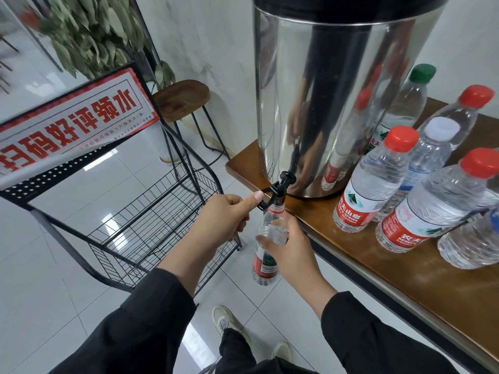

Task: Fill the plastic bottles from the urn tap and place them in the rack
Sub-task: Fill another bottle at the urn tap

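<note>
Under the tap [280,184], right hand [286,249] grips one bottle [270,238]; left hand [224,214] pinches its lever; six bottles [375,179] stand tableside.

We are wearing long black sleeves [140,314] reaching down to both wrists. We are also wearing black trousers [237,349] and pale, worn-looking lace-up sneakers [225,321] with off-white soles.

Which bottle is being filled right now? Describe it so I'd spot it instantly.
Start at the big shiny urn on the wooden table. Under its black tap, off the table's edge, the right hand holds a bottle; unlike the bottles standing on the table, it is uncapped.
</note>
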`<action>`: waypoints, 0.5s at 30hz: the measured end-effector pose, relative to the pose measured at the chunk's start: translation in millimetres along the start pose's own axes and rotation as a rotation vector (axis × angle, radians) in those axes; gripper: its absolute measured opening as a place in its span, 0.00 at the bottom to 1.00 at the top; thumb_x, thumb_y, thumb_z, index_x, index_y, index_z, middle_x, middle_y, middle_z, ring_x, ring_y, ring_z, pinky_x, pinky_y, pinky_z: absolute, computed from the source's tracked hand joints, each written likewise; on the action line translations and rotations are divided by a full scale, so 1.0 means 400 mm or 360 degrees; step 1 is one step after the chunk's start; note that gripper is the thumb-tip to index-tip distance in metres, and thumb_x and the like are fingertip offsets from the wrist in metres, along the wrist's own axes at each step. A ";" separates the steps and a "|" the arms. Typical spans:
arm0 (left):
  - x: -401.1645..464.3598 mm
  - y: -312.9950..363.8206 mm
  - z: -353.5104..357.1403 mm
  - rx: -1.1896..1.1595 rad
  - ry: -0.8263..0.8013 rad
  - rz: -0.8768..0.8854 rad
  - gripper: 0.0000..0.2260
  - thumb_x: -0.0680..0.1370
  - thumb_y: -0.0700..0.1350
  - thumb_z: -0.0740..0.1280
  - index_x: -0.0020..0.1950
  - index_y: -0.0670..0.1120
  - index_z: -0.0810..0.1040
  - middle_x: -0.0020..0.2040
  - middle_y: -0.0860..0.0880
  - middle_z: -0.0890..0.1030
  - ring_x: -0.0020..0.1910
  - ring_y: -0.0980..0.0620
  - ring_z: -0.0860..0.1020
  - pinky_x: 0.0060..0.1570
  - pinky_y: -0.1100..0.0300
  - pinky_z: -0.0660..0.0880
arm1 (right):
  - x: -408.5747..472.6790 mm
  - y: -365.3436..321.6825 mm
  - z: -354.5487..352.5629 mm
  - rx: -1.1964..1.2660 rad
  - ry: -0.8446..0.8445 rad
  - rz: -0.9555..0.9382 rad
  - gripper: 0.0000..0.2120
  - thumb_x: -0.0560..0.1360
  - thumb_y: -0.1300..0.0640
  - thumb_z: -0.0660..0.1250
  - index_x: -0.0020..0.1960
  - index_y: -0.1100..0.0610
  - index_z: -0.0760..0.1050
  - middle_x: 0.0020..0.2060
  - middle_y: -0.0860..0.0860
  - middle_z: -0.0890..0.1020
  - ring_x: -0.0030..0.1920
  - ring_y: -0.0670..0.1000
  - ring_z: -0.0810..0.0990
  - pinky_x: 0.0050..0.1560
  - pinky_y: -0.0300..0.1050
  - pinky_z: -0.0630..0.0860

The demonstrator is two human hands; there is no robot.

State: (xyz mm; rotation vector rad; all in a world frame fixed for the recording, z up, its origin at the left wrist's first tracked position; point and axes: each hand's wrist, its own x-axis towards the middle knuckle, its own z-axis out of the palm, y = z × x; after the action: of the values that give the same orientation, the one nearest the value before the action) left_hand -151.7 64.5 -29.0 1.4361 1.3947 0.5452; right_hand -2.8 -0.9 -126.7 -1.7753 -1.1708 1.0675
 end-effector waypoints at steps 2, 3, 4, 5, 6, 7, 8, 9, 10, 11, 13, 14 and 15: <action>-0.001 0.000 -0.001 -0.0002 0.0001 -0.0006 0.26 0.74 0.67 0.68 0.34 0.45 0.75 0.28 0.48 0.75 0.25 0.54 0.69 0.27 0.63 0.68 | 0.001 0.001 0.000 0.0008 -0.0004 -0.0005 0.39 0.69 0.36 0.73 0.74 0.41 0.60 0.60 0.35 0.70 0.68 0.50 0.74 0.60 0.52 0.78; -0.001 0.000 -0.001 -0.0001 0.0001 -0.0009 0.26 0.74 0.68 0.68 0.34 0.45 0.75 0.28 0.48 0.75 0.25 0.54 0.69 0.27 0.63 0.68 | 0.001 0.002 -0.001 0.0013 -0.0007 -0.0005 0.39 0.69 0.36 0.73 0.74 0.41 0.60 0.60 0.35 0.70 0.68 0.50 0.74 0.60 0.52 0.78; -0.002 0.000 0.000 0.0000 0.0003 -0.0012 0.26 0.74 0.68 0.68 0.34 0.45 0.75 0.28 0.48 0.75 0.25 0.54 0.69 0.27 0.63 0.68 | 0.001 0.002 -0.002 0.0019 -0.0008 -0.0005 0.40 0.68 0.35 0.73 0.74 0.41 0.60 0.60 0.35 0.70 0.68 0.49 0.73 0.60 0.53 0.78; -0.002 0.000 0.000 0.0001 0.0006 -0.0012 0.26 0.74 0.68 0.68 0.34 0.45 0.75 0.28 0.48 0.76 0.24 0.54 0.69 0.27 0.63 0.68 | 0.001 0.003 -0.002 0.0026 -0.0008 -0.0006 0.40 0.68 0.35 0.73 0.74 0.40 0.59 0.60 0.34 0.70 0.67 0.49 0.73 0.60 0.53 0.78; -0.003 0.000 0.001 0.0001 0.0009 -0.0012 0.26 0.74 0.68 0.68 0.34 0.45 0.75 0.28 0.48 0.76 0.24 0.54 0.69 0.27 0.63 0.68 | 0.001 0.003 -0.002 0.0030 -0.0006 -0.0010 0.40 0.68 0.36 0.73 0.74 0.40 0.60 0.59 0.34 0.70 0.67 0.48 0.73 0.60 0.52 0.78; -0.004 0.001 0.002 0.0002 0.0012 -0.0011 0.26 0.74 0.67 0.68 0.34 0.45 0.75 0.28 0.48 0.76 0.24 0.54 0.69 0.27 0.63 0.68 | 0.001 0.003 -0.002 0.0028 -0.0005 -0.0012 0.39 0.68 0.36 0.73 0.74 0.40 0.60 0.59 0.34 0.70 0.66 0.47 0.73 0.60 0.52 0.78; -0.004 0.001 0.002 0.0004 0.0015 -0.0010 0.26 0.74 0.67 0.68 0.34 0.45 0.75 0.28 0.48 0.75 0.24 0.54 0.69 0.26 0.63 0.68 | 0.001 0.003 -0.002 0.0025 -0.0006 -0.0012 0.39 0.68 0.36 0.73 0.74 0.40 0.60 0.59 0.34 0.70 0.66 0.47 0.73 0.60 0.52 0.78; -0.004 0.002 0.002 0.0005 0.0017 -0.0010 0.25 0.74 0.67 0.68 0.34 0.45 0.75 0.28 0.48 0.75 0.24 0.54 0.69 0.26 0.63 0.68 | 0.002 0.003 -0.002 0.0024 -0.0007 -0.0009 0.40 0.68 0.35 0.73 0.74 0.41 0.60 0.60 0.35 0.71 0.67 0.48 0.73 0.60 0.52 0.78; -0.004 0.002 0.002 0.0005 0.0019 -0.0012 0.25 0.75 0.67 0.68 0.34 0.45 0.75 0.28 0.48 0.75 0.24 0.54 0.68 0.26 0.63 0.68 | 0.003 0.003 -0.001 0.0025 -0.0009 -0.0006 0.40 0.68 0.35 0.73 0.74 0.41 0.60 0.61 0.36 0.72 0.67 0.49 0.73 0.61 0.52 0.78; -0.004 0.002 0.002 0.0002 0.0020 -0.0015 0.25 0.75 0.67 0.68 0.34 0.45 0.75 0.28 0.48 0.75 0.24 0.54 0.68 0.26 0.63 0.68 | 0.004 0.004 0.000 0.0022 -0.0010 0.0000 0.40 0.68 0.36 0.73 0.75 0.41 0.59 0.63 0.38 0.73 0.68 0.50 0.73 0.61 0.53 0.78; -0.002 0.002 0.002 -0.0011 0.0025 -0.0025 0.26 0.75 0.67 0.69 0.34 0.45 0.75 0.28 0.48 0.75 0.24 0.53 0.68 0.26 0.63 0.68 | 0.005 0.006 0.000 0.0025 -0.0014 0.0007 0.40 0.69 0.37 0.74 0.75 0.41 0.59 0.67 0.40 0.73 0.69 0.51 0.73 0.63 0.54 0.78; -0.002 0.002 0.002 -0.0012 0.0030 -0.0031 0.26 0.75 0.67 0.69 0.34 0.44 0.76 0.28 0.48 0.75 0.25 0.53 0.68 0.27 0.62 0.68 | 0.005 0.008 0.000 0.0037 -0.0019 0.0007 0.40 0.69 0.37 0.74 0.75 0.41 0.59 0.66 0.39 0.73 0.70 0.51 0.73 0.63 0.55 0.77; -0.002 0.003 0.002 -0.0008 0.0034 -0.0036 0.26 0.75 0.66 0.69 0.34 0.44 0.76 0.27 0.49 0.75 0.25 0.53 0.68 0.27 0.62 0.68 | 0.005 0.009 0.000 0.0048 -0.0024 0.0005 0.40 0.69 0.37 0.74 0.74 0.41 0.59 0.64 0.38 0.73 0.69 0.51 0.73 0.64 0.55 0.77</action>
State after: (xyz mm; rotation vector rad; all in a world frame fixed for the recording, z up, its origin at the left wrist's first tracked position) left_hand -150.7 63.6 -28.1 1.4124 1.4235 0.5507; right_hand -1.2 -0.1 -130.2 -1.7492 -1.1559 1.0967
